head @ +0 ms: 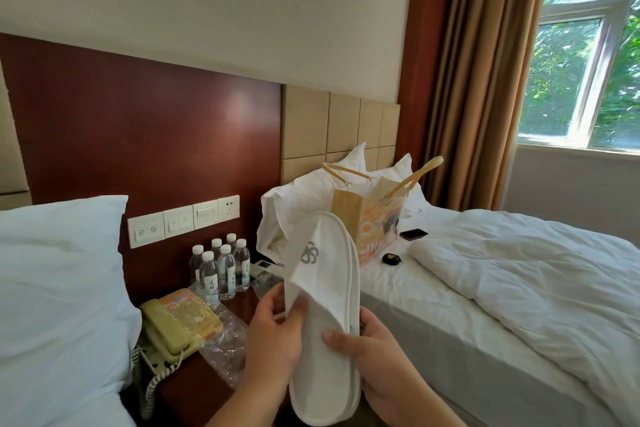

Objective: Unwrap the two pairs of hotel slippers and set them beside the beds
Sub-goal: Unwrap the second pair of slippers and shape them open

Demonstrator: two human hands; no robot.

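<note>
Left hand (273, 333) and right hand (374, 354) grip stacked white logo slippers (325, 305).

**Slippers held up between the beds**

Both hands had the white slippers (322, 308) upright, seemingly two stacked together, though the edges were hard to separate. The left hand (277, 336) pinched the upper's flap and the right hand (377, 360) gripped the heel end. Crumpled clear plastic (225, 347) lay on the nightstand (188, 386) by the telephone (166, 326) and water bottles (221, 267).
</note>
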